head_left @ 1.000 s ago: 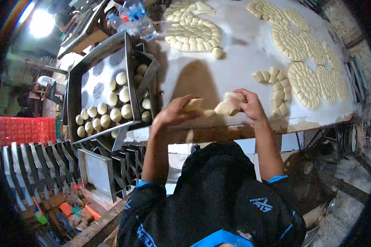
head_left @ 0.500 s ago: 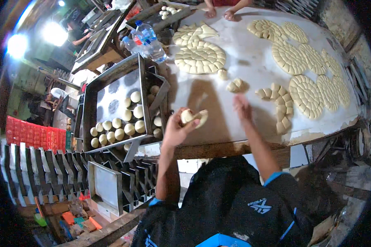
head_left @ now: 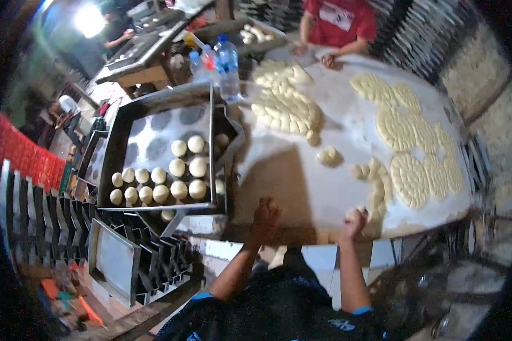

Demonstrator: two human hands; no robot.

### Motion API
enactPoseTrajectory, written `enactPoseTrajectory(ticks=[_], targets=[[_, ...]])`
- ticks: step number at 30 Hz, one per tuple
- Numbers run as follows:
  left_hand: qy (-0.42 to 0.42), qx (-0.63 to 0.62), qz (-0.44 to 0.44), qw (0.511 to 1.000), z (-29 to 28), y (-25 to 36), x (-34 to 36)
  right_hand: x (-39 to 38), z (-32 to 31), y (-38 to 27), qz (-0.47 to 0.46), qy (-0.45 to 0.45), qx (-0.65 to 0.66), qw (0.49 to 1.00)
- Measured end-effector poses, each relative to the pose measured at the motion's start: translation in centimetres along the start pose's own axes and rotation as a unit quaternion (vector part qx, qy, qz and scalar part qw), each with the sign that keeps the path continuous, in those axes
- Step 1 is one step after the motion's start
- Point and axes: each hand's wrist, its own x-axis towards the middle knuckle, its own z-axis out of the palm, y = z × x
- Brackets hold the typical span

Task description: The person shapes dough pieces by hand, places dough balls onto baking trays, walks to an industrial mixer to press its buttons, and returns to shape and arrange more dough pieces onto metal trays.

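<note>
My left hand rests low over the near edge of the floured table, in shadow, its fingers curled; what they hold is hard to make out. To the right, my right hand is closed around a pale dough piece, beside a curved row of dough pieces. Beyond my hands lie a small dough lump and a tiny dough ball. A large round of cut dough lies behind them. More scored dough rounds cover the table's right side.
At the left, a metal tray holds several round dough balls. Water bottles stand behind it. Across the table, a person in a red shirt has their hands on the tabletop. Stacked metal trays and red crates are at lower left.
Both hands have drawn back toward the table's near edge. The left held a folded dough piece in front of it before; the right has come back from near the small dough lump. The view has shifted.
</note>
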Motion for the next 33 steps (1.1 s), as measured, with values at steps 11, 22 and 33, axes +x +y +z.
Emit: enactPoseTrajectory(ticks=[11,22,33], targets=[[-0.112,0.114,0.17,0.973,5.6,-3.2,10.2,7.4,6.2,-1.3,-0.496,-0.351,-0.451,0.653],[-0.063,0.188,0.226,0.954,0.9,-5.3,4.5,10.5,0.0,-0.2,-0.453,-0.567,-0.421,0.544],[-0.108,0.211,0.18,0.955,6.2,-4.1,0.4,6.5,2.5,-1.7,-0.414,-0.571,-0.445,0.553]])
